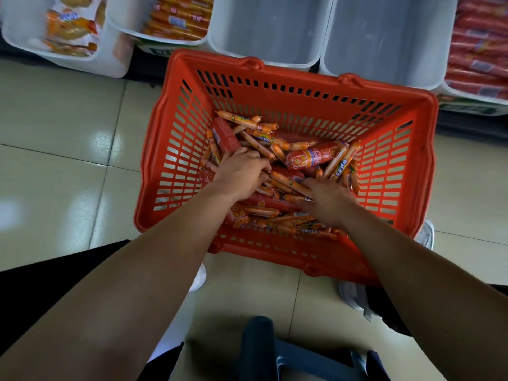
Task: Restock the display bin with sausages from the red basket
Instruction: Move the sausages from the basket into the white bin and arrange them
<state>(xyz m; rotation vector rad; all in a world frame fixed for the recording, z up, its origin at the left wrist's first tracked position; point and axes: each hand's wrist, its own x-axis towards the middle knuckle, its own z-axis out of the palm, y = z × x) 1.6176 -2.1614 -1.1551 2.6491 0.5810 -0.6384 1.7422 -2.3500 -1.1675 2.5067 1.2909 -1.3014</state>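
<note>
The red basket [176,149] stands on the tiled floor in front of me, with a heap of thin orange sausages [255,127] and a thick red sausage [316,158] in its bottom. Both my hands are down in the heap. My left hand [239,174] curls over several thin sausages at the left of the pile. My right hand [327,202] lies fingers-down on thin sausages at the right; its grip is hidden under the hand. Two white display bins [264,55] [382,75] with bare bottoms stand just beyond the basket.
A white bin with orange sausage packs [176,20] and another with bagged goods [71,28] are at the far left. Red sausages fill a bin [478,45] at the far right. A dark blue stool [277,350] is below me, and white shoes [349,295] are beside the basket.
</note>
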